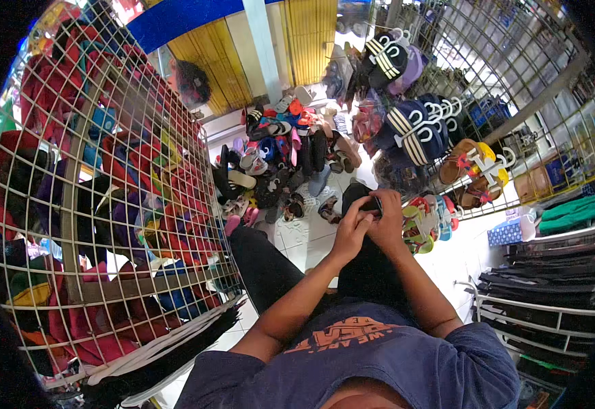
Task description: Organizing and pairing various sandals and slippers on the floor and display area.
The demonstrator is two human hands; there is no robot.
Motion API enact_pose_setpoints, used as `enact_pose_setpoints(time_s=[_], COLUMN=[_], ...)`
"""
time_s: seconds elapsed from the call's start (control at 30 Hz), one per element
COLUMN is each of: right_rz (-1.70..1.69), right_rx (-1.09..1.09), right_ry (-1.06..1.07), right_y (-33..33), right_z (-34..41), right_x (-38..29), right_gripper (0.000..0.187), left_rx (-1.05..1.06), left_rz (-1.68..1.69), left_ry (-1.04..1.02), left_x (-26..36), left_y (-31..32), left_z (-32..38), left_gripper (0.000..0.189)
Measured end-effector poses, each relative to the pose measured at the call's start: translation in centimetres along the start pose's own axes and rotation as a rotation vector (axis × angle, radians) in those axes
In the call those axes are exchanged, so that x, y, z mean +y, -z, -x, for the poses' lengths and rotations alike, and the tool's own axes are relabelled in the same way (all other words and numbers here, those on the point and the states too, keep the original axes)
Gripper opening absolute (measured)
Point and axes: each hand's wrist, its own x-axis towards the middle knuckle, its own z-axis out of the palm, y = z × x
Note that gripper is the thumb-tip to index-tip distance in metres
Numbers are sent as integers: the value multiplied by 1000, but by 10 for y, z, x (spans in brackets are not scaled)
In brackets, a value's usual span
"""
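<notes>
My left hand [349, 236] and my right hand [386, 221] meet above my right knee, fingertips and thumbs close together. Something dark [372, 205] shows between them; whether it is a held item or the black trouser cloth behind, I cannot tell. Just right of my right hand hang small colourful sandals [422, 225] on white plastic hangers. Beyond my knees a heap of mixed shoes and sandals [292, 153] covers the tiled floor. A single patterned sandal [330, 209] lies left of my hands, with a grey-blue shoe [320, 180] farther off.
A wire grid rack [123, 204] with colourful goods behind it rises close on the left. Dark striped slippers [415, 130] and brown sandals [473, 171] hang from a grid at right. Below them, a white metal rack [537, 304] holds black garments. Yellow shutters [307, 41] stand behind.
</notes>
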Motion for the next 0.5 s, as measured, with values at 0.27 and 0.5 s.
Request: enact_pose_setpoints(time_s=[0.27,0.5], right_rz=[-15,-43], right_rx=[-75,-71], right_ry=[-83,6], right_y=[-30,-62], right_z=[-9,-32], right_x=[-4,-8], right_gripper=[45,41], left_rx=[89,220], left_rz=[-23,21], left_ry=[22,48], left_x=[-1,-3], left_y=[22,40], left_z=[-9,-31], left_gripper=[50,54])
